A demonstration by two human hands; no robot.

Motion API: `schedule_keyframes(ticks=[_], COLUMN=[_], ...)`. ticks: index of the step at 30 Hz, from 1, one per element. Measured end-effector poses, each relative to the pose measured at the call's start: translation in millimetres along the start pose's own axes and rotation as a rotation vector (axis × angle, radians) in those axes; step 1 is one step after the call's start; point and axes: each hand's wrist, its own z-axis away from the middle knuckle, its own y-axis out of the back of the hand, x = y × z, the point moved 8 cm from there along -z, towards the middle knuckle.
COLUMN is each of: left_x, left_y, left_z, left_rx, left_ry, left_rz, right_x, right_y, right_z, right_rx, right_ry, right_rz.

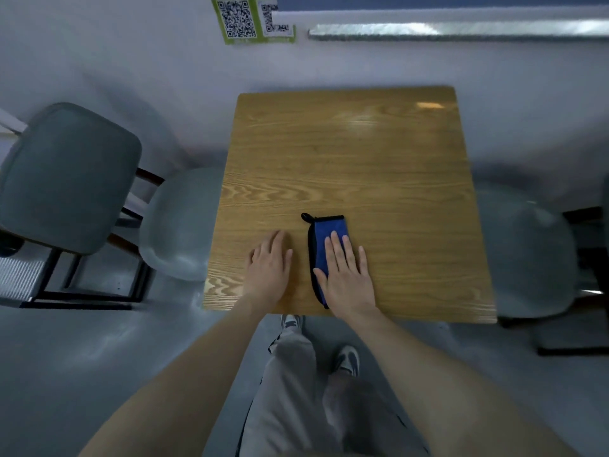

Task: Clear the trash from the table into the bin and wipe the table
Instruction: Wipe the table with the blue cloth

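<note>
- The worktop point(346, 153) is a square slab of light wood grain, seen from above, with its far edge close to a pale wall.
- A folded blue cloth point(324, 235) with a black edge and a small black loop lies near the worktop's near edge, a little right of its middle.
- The right hand point(346, 275) lies flat on the cloth, fingers straight and slightly spread, palm pressing down; the cloth shows beyond the fingertips and along the thumb side.
- The left hand point(268, 265) rests flat on the bare wood just beside the cloth, fingers straight and together, holding nothing.
- A grey padded chair point(66, 176) stands to the left of the worktop, another chair point(527, 258) to the right.
- QR stickers point(244, 19) are stuck on the wall beyond the worktop.
- Grey trousers and two shoes point(347, 359) show below the near edge.
</note>
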Motion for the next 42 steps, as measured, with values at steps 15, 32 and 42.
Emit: schedule_keyframes(ticks=[15, 32, 42], left_x=[104.9, 125.2, 81.3], left_y=[-29.9, -27.4, 11.3], left_z=[-25.1, -72.3, -158.6], left_rx=[-0.099, -0.096, -0.087], left_ry=[-0.257, -0.396, -0.308], left_rz=[-0.055, -0.114, -0.146], right_x=[140.5, 151.8, 155.7], right_y=[11.7, 28.9, 44.7], right_z=[49.6, -2.1, -70.8], right_rx=[0.054, 0.065, 0.066], right_ry=[-0.4, -0.527, -0.686], right_rz=[-0.025, -0.05, -0.067])
